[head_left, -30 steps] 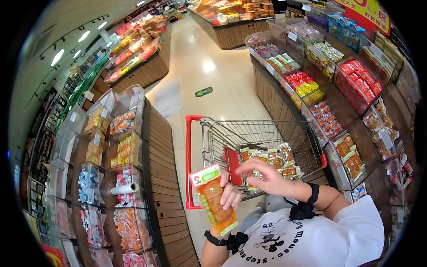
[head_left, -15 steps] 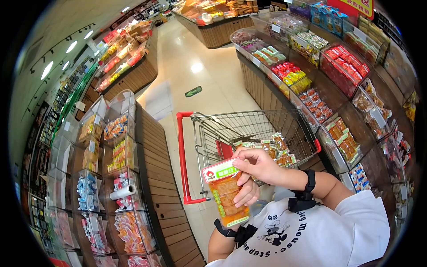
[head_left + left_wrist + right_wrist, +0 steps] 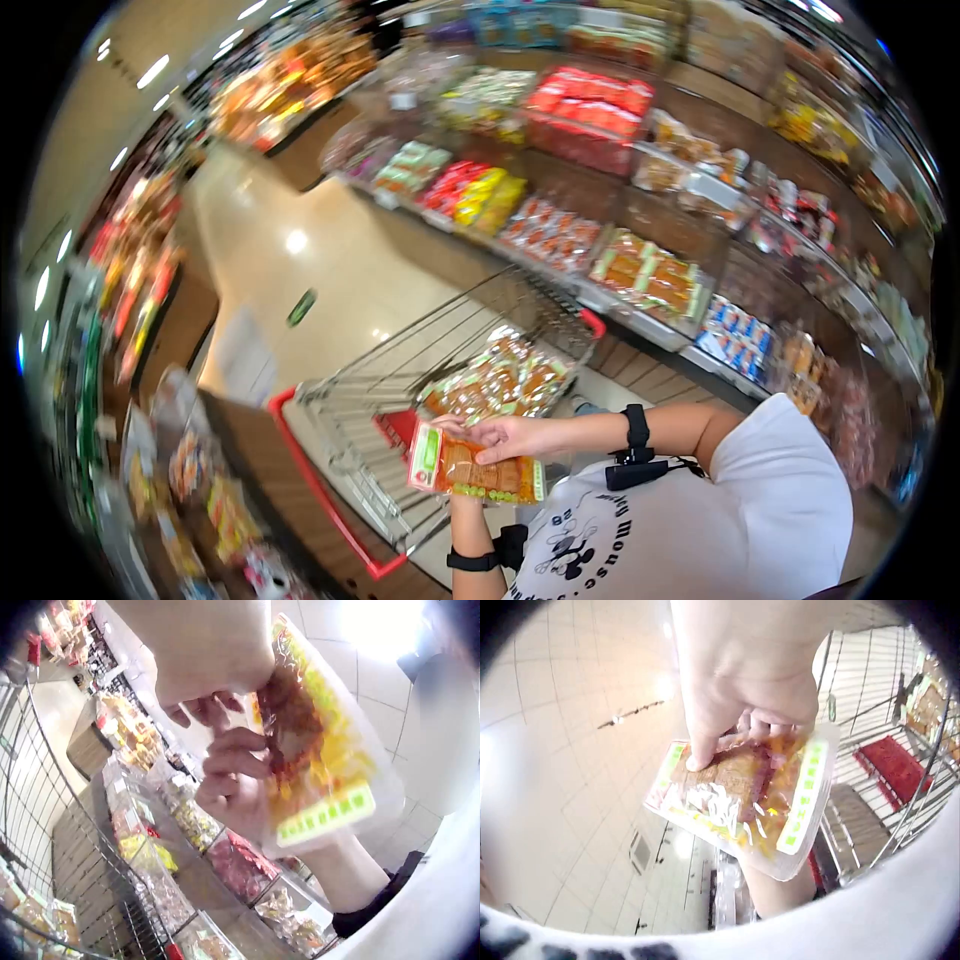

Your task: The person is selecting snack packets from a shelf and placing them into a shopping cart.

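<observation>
A flat clear snack packet (image 3: pixel 495 480), with brown slices, orange-yellow filling and a red, white and green label, lies tilted in front of the shirt. My right hand (image 3: pixel 512 437) grips its upper edge; in the right wrist view the thumb presses on the face of the packet (image 3: pixel 727 784). Behind and under the packet is my left hand (image 3: pixel 447 425), mostly hidden in the head view. The left wrist view shows the left hand (image 3: pixel 202 656) with curled fingers at the packet's edge, facing the right hand (image 3: pixel 236 772). Similar packets (image 3: pixel 510 380) are heaped inside the cart.
The wire shopping cart (image 3: pixel 350 395) with a red handle stands just beyond the hands. Shelf bins of packaged snacks (image 3: pixel 645 275) run along the right side, and another bin counter (image 3: pixel 215 510) stands at lower left. Pale floor (image 3: pixel 265 225) stretches ahead.
My right hand has come over to the packet and taken hold of it. The packet has turned from upright to sideways. The head view has swung right toward the shelf bins.
</observation>
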A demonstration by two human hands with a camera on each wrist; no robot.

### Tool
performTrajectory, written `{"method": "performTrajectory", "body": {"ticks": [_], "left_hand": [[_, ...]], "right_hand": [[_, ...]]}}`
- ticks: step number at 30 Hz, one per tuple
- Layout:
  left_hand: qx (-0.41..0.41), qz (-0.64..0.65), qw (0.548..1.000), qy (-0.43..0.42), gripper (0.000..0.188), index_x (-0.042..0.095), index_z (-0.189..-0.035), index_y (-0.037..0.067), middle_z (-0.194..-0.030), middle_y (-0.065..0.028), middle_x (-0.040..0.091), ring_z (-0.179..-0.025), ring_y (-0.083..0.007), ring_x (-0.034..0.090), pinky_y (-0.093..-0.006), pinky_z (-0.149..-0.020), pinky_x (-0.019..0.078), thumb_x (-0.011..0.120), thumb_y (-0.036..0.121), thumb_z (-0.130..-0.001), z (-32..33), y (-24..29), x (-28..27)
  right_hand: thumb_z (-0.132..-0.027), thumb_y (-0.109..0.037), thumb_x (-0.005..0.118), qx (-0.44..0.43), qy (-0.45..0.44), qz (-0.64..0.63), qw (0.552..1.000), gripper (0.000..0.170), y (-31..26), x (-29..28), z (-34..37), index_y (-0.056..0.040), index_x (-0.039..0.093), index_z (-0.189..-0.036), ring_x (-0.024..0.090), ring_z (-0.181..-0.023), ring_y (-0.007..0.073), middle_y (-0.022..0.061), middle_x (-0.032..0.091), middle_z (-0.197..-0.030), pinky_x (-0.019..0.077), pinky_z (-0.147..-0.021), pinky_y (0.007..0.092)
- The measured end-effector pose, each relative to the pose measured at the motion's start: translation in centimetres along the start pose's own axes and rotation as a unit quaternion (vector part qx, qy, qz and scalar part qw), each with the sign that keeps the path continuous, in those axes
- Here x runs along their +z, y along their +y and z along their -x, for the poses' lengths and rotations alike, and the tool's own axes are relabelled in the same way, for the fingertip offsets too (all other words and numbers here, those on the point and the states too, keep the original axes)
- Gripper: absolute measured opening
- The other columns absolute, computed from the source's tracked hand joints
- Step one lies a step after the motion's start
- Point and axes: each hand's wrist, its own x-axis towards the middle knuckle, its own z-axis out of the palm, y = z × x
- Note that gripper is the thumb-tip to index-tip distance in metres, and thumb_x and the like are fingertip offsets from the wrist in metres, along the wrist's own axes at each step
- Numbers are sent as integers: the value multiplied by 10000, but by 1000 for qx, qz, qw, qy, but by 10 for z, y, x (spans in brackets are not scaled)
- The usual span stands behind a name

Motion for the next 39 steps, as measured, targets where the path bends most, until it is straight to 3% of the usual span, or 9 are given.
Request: {"method": "performTrajectory", "body": {"ticks": [7,10,11,13,16,22,26,36,39], "left_hand": [[-282,-79,945,-145,185,402,-933,10,-856,-101,489,-799,-159,460,-254,-716,353,374,161,-830,-9,-8,78],[-357,-85,918,-150,276,375,-1045,13,-941,-102,500,-851,-143,470,-238,-722,359,386,186,-830,4,-61,56],[-389,-86,907,-136,273,379,-1040,17,-932,-96,503,-837,-134,473,-232,-714,362,388,191,-830,4,-67,56],[-397,-126,902,-111,265,400,-1026,27,-911,-76,513,-796,-113,477,-218,-667,376,393,204,-829,5,-73,59],[-402,-153,896,-108,260,409,-1020,36,-927,-55,504,-765,-106,469,-211,-626,380,394,211,-829,-3,-81,70],[-396,-136,907,-50,231,409,-1010,37,-983,-63,460,-787,-112,471,-214,-648,384,400,176,-826,-17,-106,89],[-358,-169,917,-60,222,400,-1012,44,-962,-58,468,-789,-113,470,-217,-643,390,401,167,-826,-11,-126,91],[-370,-174,910,-66,226,377,-1024,49,-964,-65,483,-775,-112,475,-193,-587,388,390,162,-829,-23,-132,106],[-414,-202,886,-53,231,382,-1019,46,-954,-63,482,-767,-119,482,-199,-586,390,399,171,-826,-23,-132,103]], "right_hand": [[-743,-199,557,-109,327,114,932,200,-16,-125,94,-41,511,-857,501,-644,73,8,520,-741,434,-579,213],[-754,-201,536,-89,565,215,792,174,-42,-195,142,-44,501,-822,529,-583,105,39,548,-708,442,-514,223],[-738,-217,548,-154,593,210,762,176,-28,-232,150,-58,493,-790,532,-554,153,50,530,-667,436,-495,238],[-722,-199,538,5,590,489,642,147,-38,-273,168,-75,483,-779,531,-541,211,71,508,-633,436,-477,289],[-721,-177,488,-56,460,636,617,116,-14,-326,156,-81,463,-781,521,-543,261,93,499,-652,430,-464,337],[-746,-219,423,193,225,676,674,212,37,-373,124,-74,436,-900,539,-643,273,113,517,-802,446,-536,369],[-709,-227,474,93,234,611,751,370,44,-394,141,-63,411,-1034,536,-674,298,149,435,-1033,440,-558,409],[-681,-227,507,208,269,645,685,663,32,-387,121,-116,172,-1242,534,-586,310,211,373,-1037,453,-524,397],[-725,-276,480,170,269,591,741,643,48,-397,127,-122,141,-1250,529,-577,320,219,327,-1076,452,-535,394]]}}
